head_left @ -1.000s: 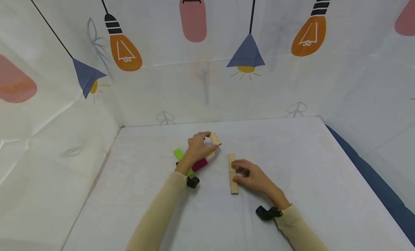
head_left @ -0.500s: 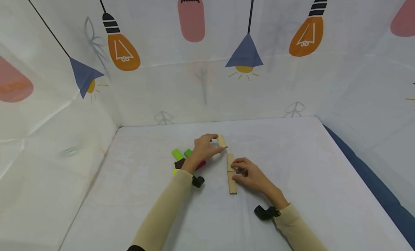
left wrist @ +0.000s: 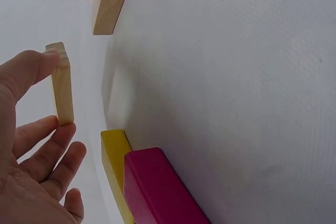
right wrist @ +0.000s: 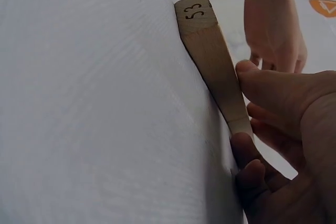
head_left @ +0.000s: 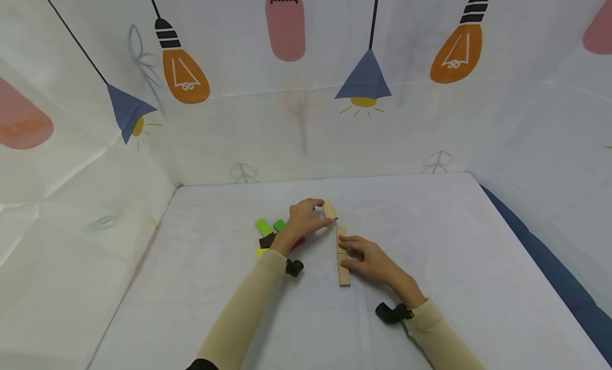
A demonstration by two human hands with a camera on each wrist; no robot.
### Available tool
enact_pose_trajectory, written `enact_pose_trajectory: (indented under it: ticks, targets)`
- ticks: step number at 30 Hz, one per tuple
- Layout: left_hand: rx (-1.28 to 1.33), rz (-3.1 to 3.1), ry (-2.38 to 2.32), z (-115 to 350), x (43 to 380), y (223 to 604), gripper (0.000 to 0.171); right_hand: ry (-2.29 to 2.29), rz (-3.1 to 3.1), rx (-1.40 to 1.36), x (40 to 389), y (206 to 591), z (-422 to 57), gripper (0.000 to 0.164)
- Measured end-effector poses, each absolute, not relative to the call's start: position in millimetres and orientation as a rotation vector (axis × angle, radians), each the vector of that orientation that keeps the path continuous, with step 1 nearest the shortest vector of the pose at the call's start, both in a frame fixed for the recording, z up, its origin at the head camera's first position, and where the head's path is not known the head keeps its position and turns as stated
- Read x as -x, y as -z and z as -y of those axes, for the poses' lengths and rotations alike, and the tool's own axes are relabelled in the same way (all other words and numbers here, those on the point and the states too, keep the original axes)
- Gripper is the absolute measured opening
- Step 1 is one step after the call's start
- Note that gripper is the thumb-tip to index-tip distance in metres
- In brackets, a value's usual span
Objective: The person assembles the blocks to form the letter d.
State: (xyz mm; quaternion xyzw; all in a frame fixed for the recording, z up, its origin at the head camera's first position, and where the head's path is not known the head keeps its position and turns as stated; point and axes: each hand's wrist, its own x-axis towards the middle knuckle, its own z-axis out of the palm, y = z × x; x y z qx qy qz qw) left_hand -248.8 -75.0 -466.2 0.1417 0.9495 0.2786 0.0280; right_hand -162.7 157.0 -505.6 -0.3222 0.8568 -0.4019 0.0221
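Note:
My left hand [head_left: 302,221] pinches a plain wooden block [head_left: 330,210] between thumb and fingertips, just beyond a row of two. In the left wrist view this block [left wrist: 62,90] stands on end, thumb at its top and fingertips below. Two more wooden blocks lie end to end, a near one [head_left: 344,277] and a far one [head_left: 341,232]. My right hand [head_left: 375,261] rests thumb and fingertips on them, thumb on the near one and fingers on the far one. The right wrist view shows the number 53 on the near block's end [right wrist: 194,15].
Beside and behind my left wrist lie several coloured blocks: light green [head_left: 263,227], green [head_left: 279,225], dark brown [head_left: 268,240], yellow [head_left: 262,252] and magenta [left wrist: 152,182]. Everything lies on a white table [head_left: 421,216], with a printed curtain [head_left: 306,126] hanging behind it.
My left hand has carried its block rightward, closer to the row's far end, uncovering more coloured blocks. The right hand stays at the row, its fingertips slightly further over the blocks.

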Motion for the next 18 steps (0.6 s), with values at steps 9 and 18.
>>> enact_pose_trajectory:
  ticks: [9, 18]
  targets:
    - [-0.463, -2.871, -0.888, 65.9, 247.6, 465.5, 0.061, 1.267, -2.635, 1.001, 164.0, 509.9, -159.9, 0.045]
    - [-0.514, -2.724, -0.996, 54.8, 251.8, 471.0, 0.063, 1.275, -2.629, 1.011, 165.2, 510.5, -161.3, 0.046]
